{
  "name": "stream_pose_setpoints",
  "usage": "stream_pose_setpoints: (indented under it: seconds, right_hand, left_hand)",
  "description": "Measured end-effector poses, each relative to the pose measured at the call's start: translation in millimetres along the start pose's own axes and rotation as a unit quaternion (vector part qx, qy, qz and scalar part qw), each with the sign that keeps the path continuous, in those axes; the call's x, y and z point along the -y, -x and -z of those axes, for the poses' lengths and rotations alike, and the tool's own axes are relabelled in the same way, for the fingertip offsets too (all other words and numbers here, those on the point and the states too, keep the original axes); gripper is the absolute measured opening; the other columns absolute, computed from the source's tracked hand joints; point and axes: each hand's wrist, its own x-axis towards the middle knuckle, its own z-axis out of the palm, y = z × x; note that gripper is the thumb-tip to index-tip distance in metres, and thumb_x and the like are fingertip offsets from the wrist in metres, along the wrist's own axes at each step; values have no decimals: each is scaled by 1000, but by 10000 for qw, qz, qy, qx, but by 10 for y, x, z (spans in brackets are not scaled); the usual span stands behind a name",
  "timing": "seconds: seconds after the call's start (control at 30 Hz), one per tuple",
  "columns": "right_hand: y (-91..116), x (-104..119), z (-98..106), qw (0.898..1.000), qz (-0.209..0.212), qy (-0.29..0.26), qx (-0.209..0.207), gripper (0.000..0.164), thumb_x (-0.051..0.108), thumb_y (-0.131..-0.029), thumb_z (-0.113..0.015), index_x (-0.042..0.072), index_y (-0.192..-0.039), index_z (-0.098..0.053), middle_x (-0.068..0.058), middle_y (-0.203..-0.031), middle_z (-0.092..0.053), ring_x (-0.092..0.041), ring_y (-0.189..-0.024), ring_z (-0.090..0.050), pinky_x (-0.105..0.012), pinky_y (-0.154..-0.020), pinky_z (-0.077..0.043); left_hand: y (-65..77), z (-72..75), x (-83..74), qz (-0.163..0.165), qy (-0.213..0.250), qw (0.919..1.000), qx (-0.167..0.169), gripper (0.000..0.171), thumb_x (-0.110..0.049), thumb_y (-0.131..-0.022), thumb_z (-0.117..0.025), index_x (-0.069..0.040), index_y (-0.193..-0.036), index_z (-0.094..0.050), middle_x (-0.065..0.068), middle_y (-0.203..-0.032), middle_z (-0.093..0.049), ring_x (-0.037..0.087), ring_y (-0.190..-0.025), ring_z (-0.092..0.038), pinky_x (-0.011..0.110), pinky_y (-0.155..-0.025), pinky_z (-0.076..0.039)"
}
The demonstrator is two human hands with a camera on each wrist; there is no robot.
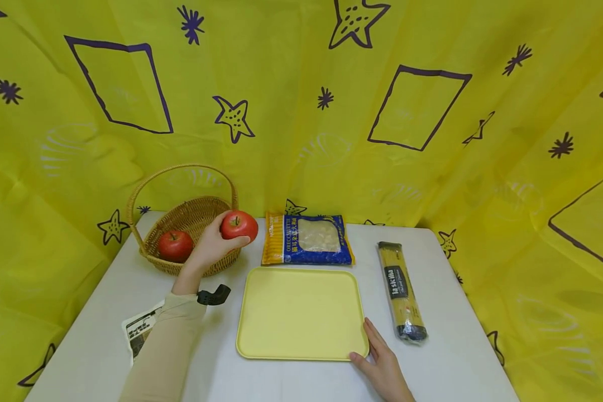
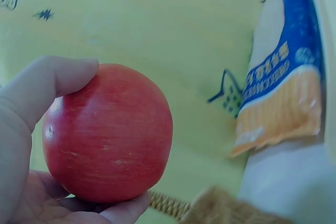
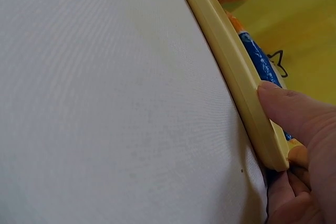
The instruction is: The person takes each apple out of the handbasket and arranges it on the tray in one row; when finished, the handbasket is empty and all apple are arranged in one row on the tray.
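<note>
My left hand (image 1: pixel 213 244) grips a red apple (image 1: pixel 239 226) at the right rim of the wicker basket (image 1: pixel 153 261). Up close in the left wrist view, the thumb lies on one side of the apple (image 2: pixel 113 135) and fingers curl beneath it. A second red apple (image 1: pixel 175 246) sits inside the basket. With my right hand (image 1: pixel 382 363), I hold the near right corner of a pale yellow tray (image 1: pixel 301 312). In the right wrist view the thumb rests on the tray's rim (image 3: pixel 239 82), and the other fingers, partly hidden, are around and under the corner.
Behind the tray lies a blue and yellow bag of orecchiette (image 1: pixel 311 240). A pack of spaghetti (image 1: pixel 401 293) lies to the tray's right. A printed packet (image 1: pixel 139 332) is partly covered by my left sleeve. A patterned yellow curtain (image 1: pixel 281 167) surrounds the white table (image 1: pixel 457 346).
</note>
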Motion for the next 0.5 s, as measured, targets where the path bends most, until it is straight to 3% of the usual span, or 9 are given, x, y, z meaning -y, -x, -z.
stream_pose_setpoints:
  seconds: [0.5]
  right_hand:
    - [-8,-10,-11,9999,-43,90,-38,85,20,-82,-80,-10,-146,-33,-17,-157,-24,-32,-141,-23,-19,-101,-27]
  left_hand:
    - [147,-614,-6,-283,432,9959,740,94,-26,-79,-83,-2,-152,-27,21,-139,-45,37,-121,-50,51,-97,-44]
